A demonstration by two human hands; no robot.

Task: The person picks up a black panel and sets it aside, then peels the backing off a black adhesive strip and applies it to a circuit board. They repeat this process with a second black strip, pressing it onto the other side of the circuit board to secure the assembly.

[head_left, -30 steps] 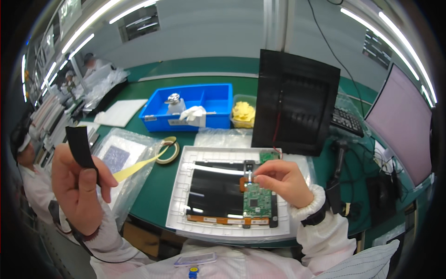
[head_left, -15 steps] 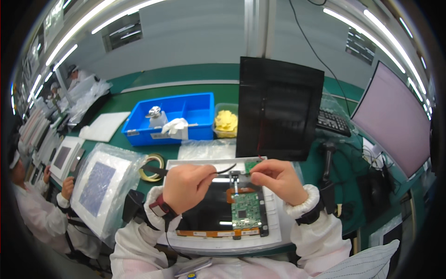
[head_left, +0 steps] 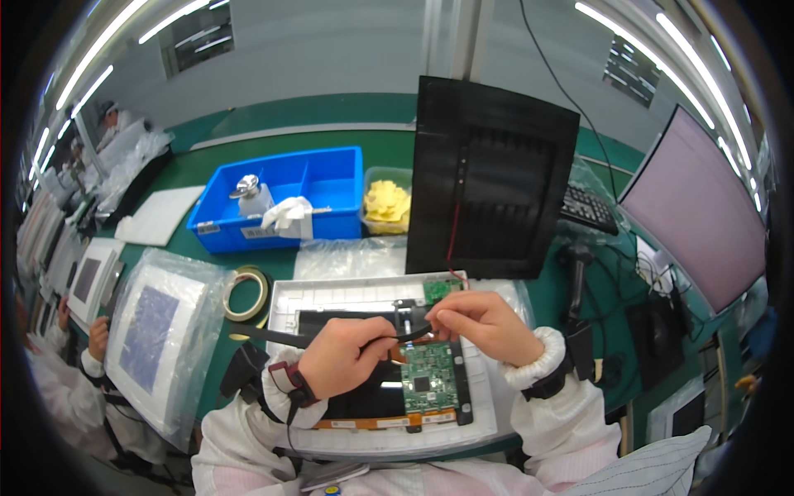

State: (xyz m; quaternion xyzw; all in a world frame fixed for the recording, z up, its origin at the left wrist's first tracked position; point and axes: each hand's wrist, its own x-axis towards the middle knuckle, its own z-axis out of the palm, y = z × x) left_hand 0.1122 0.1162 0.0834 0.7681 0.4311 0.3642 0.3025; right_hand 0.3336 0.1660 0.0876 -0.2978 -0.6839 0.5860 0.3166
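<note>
A long black strip point(head_left: 285, 336) runs through my left hand point(head_left: 346, 355), which is closed on it in a pinch. Its right end reaches my right hand point(head_left: 488, 326), whose thumb and fingers are pinched at that end. Below lies a black display panel point(head_left: 360, 405) with a green circuit board point(head_left: 430, 374) on it and an orange flex strip point(head_left: 343, 424) along its near edge. The panel sits inside a white frame point(head_left: 488, 405). A small green board point(head_left: 438, 288) with red wires lies at the frame's far edge, just beyond my right fingers.
A black panel point(head_left: 496, 182) stands upright behind the frame. To its left are a tub of yellow pieces point(head_left: 386, 201) and a blue bin point(head_left: 223, 236). A tape roll point(head_left: 246, 294) and a bagged white frame point(head_left: 186, 322) lie left. A monitor point(head_left: 695, 207) stands right; a co-worker sits far left.
My hands have come together, and the black strip's right end has met my right fingers. My left hand has moved slightly down. The whole view has shifted a little.
</note>
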